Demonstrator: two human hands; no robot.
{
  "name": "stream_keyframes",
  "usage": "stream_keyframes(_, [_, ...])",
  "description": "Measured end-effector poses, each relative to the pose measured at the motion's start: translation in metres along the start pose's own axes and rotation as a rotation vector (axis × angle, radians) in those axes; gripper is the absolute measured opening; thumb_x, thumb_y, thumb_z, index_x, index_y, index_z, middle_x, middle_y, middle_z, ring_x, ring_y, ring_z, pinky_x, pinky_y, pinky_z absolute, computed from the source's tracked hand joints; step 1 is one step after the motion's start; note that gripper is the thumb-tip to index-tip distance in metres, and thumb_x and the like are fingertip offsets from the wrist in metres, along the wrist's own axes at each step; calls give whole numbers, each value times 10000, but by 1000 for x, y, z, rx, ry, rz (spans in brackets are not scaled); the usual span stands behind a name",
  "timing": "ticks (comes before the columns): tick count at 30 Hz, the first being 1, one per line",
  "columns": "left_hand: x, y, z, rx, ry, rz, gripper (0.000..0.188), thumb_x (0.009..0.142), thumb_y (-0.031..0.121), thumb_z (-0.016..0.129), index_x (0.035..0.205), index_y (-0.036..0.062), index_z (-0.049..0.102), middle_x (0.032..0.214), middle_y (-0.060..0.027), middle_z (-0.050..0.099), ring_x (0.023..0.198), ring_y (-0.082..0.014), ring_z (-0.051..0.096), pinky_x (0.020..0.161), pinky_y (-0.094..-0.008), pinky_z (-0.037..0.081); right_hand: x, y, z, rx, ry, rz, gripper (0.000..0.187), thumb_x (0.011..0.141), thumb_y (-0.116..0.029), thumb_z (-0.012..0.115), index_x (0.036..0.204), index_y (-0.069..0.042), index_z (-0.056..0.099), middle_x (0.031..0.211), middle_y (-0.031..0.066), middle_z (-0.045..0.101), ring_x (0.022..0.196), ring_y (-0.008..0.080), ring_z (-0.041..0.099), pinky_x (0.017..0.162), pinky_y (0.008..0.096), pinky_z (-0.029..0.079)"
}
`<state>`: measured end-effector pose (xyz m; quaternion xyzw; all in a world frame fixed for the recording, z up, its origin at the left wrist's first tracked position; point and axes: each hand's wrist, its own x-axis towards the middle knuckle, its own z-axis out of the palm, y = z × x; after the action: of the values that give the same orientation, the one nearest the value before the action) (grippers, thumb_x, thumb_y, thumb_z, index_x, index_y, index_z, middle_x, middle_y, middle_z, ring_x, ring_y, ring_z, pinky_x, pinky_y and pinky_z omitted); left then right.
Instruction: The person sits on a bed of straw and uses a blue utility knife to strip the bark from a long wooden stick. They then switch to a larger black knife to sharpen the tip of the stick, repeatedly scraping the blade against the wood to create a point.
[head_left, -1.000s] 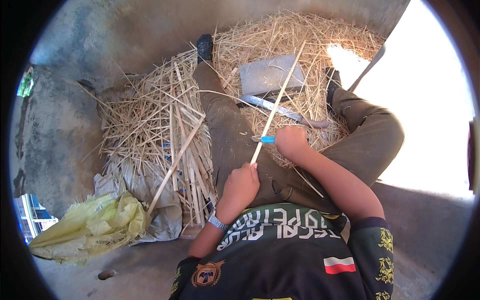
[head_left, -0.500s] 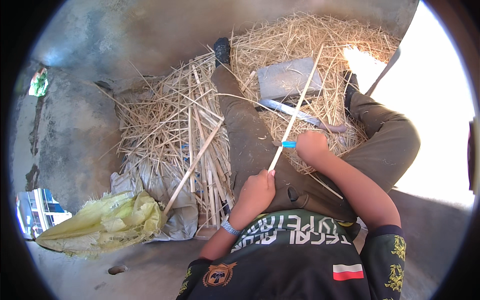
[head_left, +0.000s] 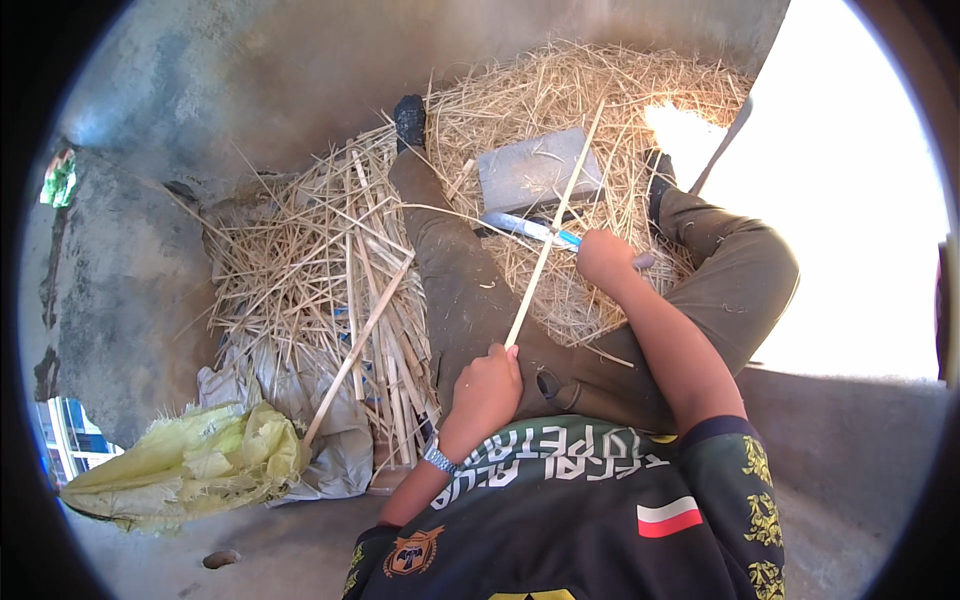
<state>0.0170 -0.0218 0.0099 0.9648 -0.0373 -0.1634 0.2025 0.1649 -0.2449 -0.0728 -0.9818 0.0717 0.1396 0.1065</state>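
Observation:
My left hand [head_left: 487,385] is closed round the near end of a long, pale bamboo-like strip [head_left: 533,282], which slants up and away to the right over my lap. In my right hand [head_left: 606,260] is a small knife with a blue handle [head_left: 568,239], the fist wrapped round its grip. Its short blade crosses the strip about halfway along and seems to touch it. Beyond that, a larger knife [head_left: 508,224] with a broad metal blade lies on the shavings, partly hidden behind my right hand. A grey block [head_left: 538,172] sits just past it.
Pale shavings [head_left: 560,90] are heaped against the far wall. Left of my outstretched leg lies a pile of split sticks [head_left: 300,260], partly over grey sheeting [head_left: 345,450]. A frayed yellow sack [head_left: 200,460] is at lower left. Bright light comes in at right.
My right hand has moved the small knife farther up the strip, away from my left hand. My left hand keeps its hold. The whole view has shifted slightly.

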Motion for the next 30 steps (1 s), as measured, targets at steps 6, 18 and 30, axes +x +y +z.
stream_keyframes(6, [8,-33,5,-299,-10,76,414,1023,301,456,855,-50,596,739,-311,602,727,-493,608,669,-548,463,-40,-33,13,-46,-97,-210,200,803,-157,644,917,-17,727,917,189,723,836,325,727,717,427,582])
stream_keyframes(18, [9,-20,3,-220,18,73,422,1032,280,435,846,-69,584,763,-324,600,777,-519,587,689,-561,459,-7,-14,26,-79,39,-101,177,847,-118,622,951,-25,731,915,164,731,837,312,731,687,403,583])
stream_keyframes(30, [20,-48,-10,-894,-450,-417,475,1025,357,463,757,-27,543,576,-126,507,534,-210,539,552,-389,414,-60,-53,7,-69,-120,-310,170,856,-126,602,916,-41,736,885,160,729,831,317,733,689,413,589])
